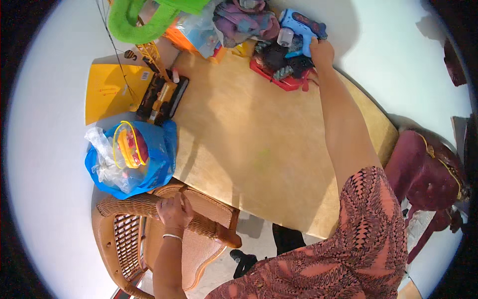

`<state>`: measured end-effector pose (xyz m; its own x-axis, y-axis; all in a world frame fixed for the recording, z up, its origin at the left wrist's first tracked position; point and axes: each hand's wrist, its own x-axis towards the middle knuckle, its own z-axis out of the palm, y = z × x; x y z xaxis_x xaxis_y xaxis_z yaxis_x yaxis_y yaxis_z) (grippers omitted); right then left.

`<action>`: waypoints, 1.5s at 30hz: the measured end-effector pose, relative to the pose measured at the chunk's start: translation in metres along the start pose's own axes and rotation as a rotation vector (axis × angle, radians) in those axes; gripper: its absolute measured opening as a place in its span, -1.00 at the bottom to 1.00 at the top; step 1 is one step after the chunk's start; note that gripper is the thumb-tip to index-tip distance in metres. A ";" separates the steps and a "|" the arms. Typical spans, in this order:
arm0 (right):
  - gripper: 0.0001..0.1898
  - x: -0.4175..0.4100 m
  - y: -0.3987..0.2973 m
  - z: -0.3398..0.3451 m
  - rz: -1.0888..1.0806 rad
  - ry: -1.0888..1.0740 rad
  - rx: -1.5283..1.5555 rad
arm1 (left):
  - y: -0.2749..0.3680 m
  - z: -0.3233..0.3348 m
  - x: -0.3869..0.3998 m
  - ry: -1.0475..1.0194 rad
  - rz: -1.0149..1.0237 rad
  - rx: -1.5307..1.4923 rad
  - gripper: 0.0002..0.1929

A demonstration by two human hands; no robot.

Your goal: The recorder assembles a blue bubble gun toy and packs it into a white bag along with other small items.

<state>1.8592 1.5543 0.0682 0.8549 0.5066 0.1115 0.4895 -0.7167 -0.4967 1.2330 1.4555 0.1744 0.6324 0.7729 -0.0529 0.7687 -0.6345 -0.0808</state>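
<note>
At the top right of the table (261, 142), my right hand (322, 54) grips the handle of a blue toy bubble gun (298, 24). The gun is over a red container (285, 83) that holds dark items. Beside it lies a purple-and-grey fabric bundle (246, 24). At the lower left, my left hand (174, 212) is at the armrest (205, 226) of a wicker chair (192, 258); whether its fingers close around the armrest is unclear.
A blue plastic bag (157, 157) with clear bags inside stands at the table's left edge. Above it are a toy crane (160, 97) and a yellow envelope (108, 89). A green plush item (130, 31) and an orange box (183, 39) sit at the top. A maroon chair (414, 172) stands right.
</note>
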 end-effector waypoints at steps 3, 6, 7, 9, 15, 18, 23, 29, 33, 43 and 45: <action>-0.47 -0.005 0.010 -0.007 -0.031 -0.021 -0.015 | 0.000 0.001 0.000 0.017 0.006 0.005 -0.77; -0.56 -0.017 0.014 -0.009 -0.137 0.091 0.150 | -0.001 0.002 -0.001 0.009 0.006 0.013 -0.77; -0.60 -0.021 0.015 -0.010 -0.141 0.107 0.180 | -0.001 0.002 -0.002 -0.022 -0.019 0.008 -0.77; -0.63 -0.018 0.033 -0.010 -0.141 0.136 0.196 | 0.002 0.004 0.002 -0.024 -0.002 -0.008 -0.77; -0.71 -0.075 0.060 0.000 -0.094 -0.224 -0.564 | -0.003 0.004 -0.004 -0.062 -0.022 0.003 -0.73; -0.75 -0.103 0.077 0.026 0.396 -0.125 0.783 | 0.004 0.000 0.003 -0.072 -0.022 -0.034 -0.71; -0.71 -0.110 0.049 0.036 0.555 -0.274 1.058 | -0.002 0.006 -0.004 -0.058 -0.009 -0.012 -0.68; -0.77 -0.134 0.055 0.040 0.532 -0.386 1.120 | -0.003 0.005 -0.003 -0.013 0.018 0.003 -0.66; -0.76 -0.135 0.066 0.048 0.434 -0.408 1.095 | 0.001 0.003 0.000 -0.039 -0.009 -0.025 -0.67; -0.76 -0.135 0.060 0.056 0.476 -0.165 1.056 | -0.002 0.002 -0.001 -0.049 0.032 -0.019 -0.63; -0.77 -0.138 0.056 0.057 0.491 -0.115 1.019 | -0.002 0.002 -0.002 -0.077 0.023 -0.002 -0.64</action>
<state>1.7588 1.4716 -0.0236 0.8694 0.3568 -0.3419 -0.3066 -0.1531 -0.9394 1.2300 1.4557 0.1726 0.6410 0.7563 -0.1309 0.7540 -0.6524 -0.0768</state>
